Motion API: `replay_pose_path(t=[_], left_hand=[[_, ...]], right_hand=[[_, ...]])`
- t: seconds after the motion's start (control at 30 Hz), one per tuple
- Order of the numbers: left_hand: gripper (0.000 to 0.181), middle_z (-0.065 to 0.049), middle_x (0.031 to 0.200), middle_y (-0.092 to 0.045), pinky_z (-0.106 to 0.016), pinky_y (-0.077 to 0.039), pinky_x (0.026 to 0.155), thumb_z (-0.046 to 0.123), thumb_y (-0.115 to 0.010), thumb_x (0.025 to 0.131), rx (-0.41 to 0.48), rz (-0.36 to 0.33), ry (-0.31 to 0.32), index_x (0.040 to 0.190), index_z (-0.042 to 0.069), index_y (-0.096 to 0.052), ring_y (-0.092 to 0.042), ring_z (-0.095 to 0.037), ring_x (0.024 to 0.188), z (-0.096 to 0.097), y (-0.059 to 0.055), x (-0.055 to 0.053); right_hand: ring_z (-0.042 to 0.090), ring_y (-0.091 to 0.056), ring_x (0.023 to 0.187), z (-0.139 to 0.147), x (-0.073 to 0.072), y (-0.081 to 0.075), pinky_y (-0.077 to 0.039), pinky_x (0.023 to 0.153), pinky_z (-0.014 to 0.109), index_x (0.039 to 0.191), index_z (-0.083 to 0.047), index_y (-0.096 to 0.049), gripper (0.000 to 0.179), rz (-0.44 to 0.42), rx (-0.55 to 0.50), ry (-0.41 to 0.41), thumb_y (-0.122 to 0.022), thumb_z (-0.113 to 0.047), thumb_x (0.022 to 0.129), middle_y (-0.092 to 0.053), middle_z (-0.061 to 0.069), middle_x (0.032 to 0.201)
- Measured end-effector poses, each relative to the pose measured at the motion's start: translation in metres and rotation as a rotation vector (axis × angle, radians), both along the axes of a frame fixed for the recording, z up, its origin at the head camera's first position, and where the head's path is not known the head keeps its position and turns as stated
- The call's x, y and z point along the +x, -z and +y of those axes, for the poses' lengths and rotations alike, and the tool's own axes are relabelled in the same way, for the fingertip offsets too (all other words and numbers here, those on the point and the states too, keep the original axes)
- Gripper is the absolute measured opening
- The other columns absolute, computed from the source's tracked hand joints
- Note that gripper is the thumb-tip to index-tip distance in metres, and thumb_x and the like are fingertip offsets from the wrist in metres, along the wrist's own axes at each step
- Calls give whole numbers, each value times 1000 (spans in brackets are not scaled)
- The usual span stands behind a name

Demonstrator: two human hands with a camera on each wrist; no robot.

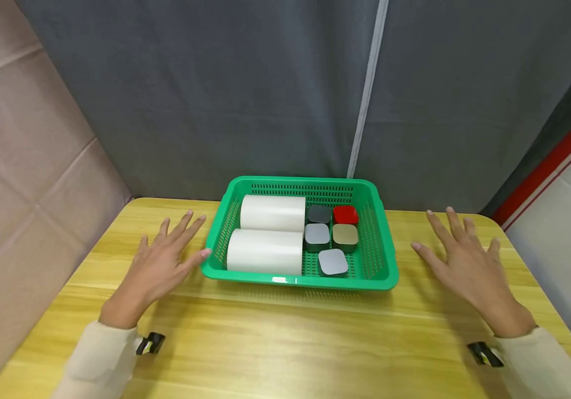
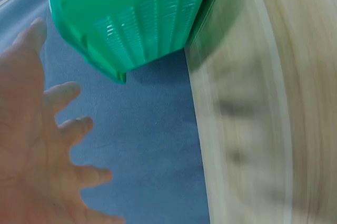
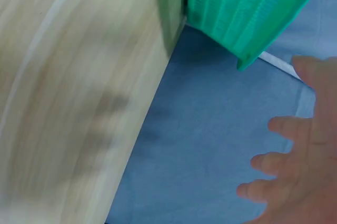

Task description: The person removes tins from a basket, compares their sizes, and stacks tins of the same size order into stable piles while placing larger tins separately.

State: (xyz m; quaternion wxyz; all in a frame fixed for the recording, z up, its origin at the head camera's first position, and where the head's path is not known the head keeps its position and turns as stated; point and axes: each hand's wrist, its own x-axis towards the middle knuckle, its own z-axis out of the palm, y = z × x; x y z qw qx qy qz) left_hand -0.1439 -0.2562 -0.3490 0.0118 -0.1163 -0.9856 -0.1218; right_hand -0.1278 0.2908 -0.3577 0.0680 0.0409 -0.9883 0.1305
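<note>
A green plastic basket with slotted walls stands at the back middle of the table. Two white paper rolls lie in its left half. To their right sit several small rounded-square containers, with a red lid, a tan lid, a dark lid and light grey lids. My left hand is spread beside the basket, its thumb tip right by the left rim. Farther off on the other side, my right hand is spread with fingers apart. Neither hand holds anything.
The wooden table has a rounded far edge. A dark grey curtain hangs behind the basket. Pale quilted fabric stands along the left, and a white panel with a red border along the right.
</note>
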Motion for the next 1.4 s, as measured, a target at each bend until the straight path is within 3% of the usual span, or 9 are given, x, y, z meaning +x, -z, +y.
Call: replay_pose_path(t=[0.33, 0.6, 0.9, 1.23, 1.4], left_hand=[[76, -5, 177, -19, -80, -21, 115, 62, -51, 104, 96, 5, 54, 168, 29, -25, -25, -52, 156, 11, 5, -1], [73, -4, 176, -22, -78, -31, 112, 58, -55, 104, 130, 38, 111, 166, 28, -30, -31, -48, 155, 23, 12, -4], [73, -1, 175, -24, -75, -37, 111, 54, -59, 103, 190, 60, 136, 166, 26, -32, -38, -44, 153, 28, 22, -5], [73, 4, 175, -23, -78, -35, 110, 46, -69, 99, 335, 29, 157, 162, 26, -39, -32, -43, 156, 30, 32, -5], [73, 6, 175, -23, -78, -33, 111, 41, -74, 96, 423, -6, 179, 161, 32, -41, -27, -39, 159, 30, 36, -7]], right_hand=[[55, -16, 157, -26, 4, -23, -11, 110, 88, 169, -23, -19, 81, 23, -109, -70, -54, -57, 104, -13, 22, 174], [53, -32, 152, -52, 3, -39, -32, 108, 81, 168, -21, -25, 86, 27, -174, -171, -68, -50, 100, -26, 19, 172], [46, -43, 148, -79, -1, -44, -41, 111, 69, 163, -16, -38, 83, 81, -327, -299, -80, -35, 94, -42, 16, 165], [37, -48, 146, -101, -19, -43, -57, 100, 56, 157, -11, -47, 78, -108, -519, -386, -83, -31, 91, -48, 11, 161], [36, -52, 142, -104, -30, -41, -51, 107, 59, 153, -14, -51, 70, -212, -558, -386, -81, -34, 94, -50, 9, 159]])
